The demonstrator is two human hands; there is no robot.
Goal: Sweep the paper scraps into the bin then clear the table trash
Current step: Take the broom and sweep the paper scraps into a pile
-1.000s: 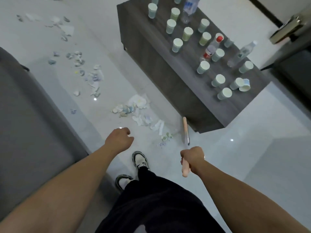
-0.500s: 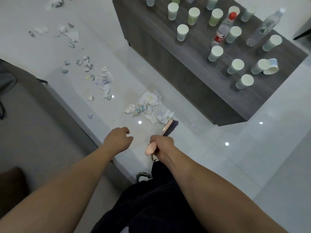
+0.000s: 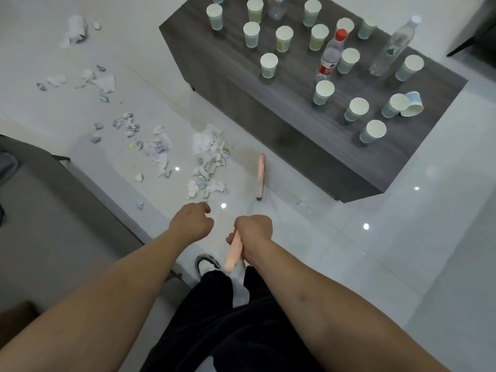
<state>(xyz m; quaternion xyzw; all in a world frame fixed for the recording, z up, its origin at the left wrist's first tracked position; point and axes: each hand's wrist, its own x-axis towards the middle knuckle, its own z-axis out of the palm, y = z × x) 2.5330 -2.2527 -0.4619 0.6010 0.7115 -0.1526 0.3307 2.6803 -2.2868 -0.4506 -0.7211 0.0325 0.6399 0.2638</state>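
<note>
Broom (image 3: pixel 259 176) head beside paper scraps (image 3: pixel 208 167); right hand (image 3: pixel 252 230) fingers curl around its handle.

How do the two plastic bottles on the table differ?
The left bottle has a red cap and a red label; the right bottle has a pale cap and a dark mark. The left bottle looks shorter, the right bottle taller. Both are clear, and both stand among paper cups on the dark table.
</note>
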